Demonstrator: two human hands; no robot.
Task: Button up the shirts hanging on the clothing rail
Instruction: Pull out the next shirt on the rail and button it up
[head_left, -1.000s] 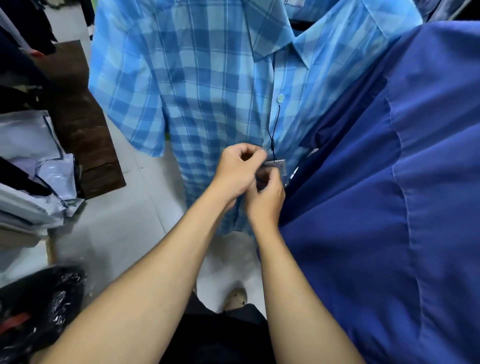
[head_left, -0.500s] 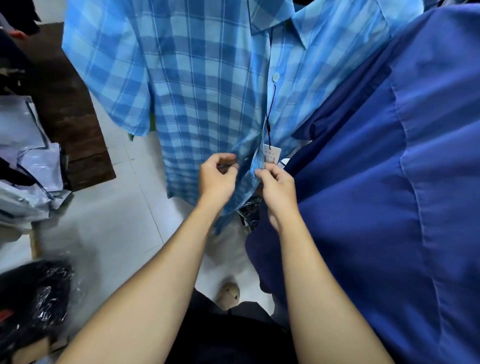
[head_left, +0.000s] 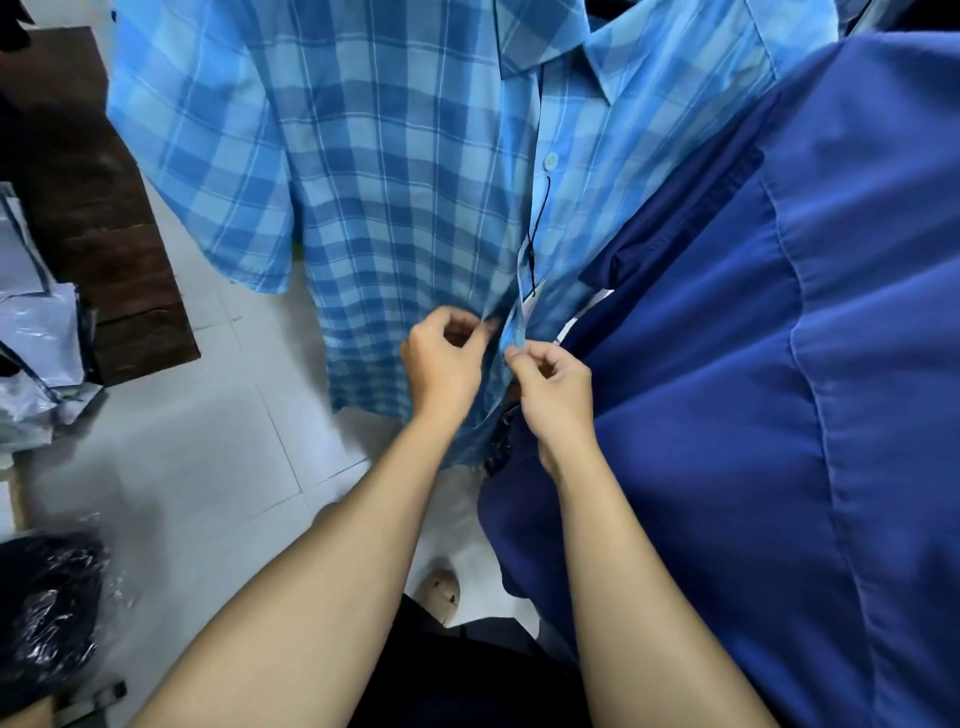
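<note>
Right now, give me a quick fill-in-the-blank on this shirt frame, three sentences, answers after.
1. Both hands pinch the front edges of the ____ shirt.
2. The left hand and right hand work ____ the fastened button.
3. A black ____ hangs down the shirt's front.

Answers: checked; below; string

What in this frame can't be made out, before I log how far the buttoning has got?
Head view only:
- Button between left hand and right hand: hidden by fingers and bunched placket of the plaid shirt.
- Clothing rail and hangers: cut off by the top edge.
- Hang tag print: mostly tucked behind the placket, too small.
- Plaid shirt's lower hem: covered by both forearms.
- Navy shirt front: turned away, buttons unseen.
</note>
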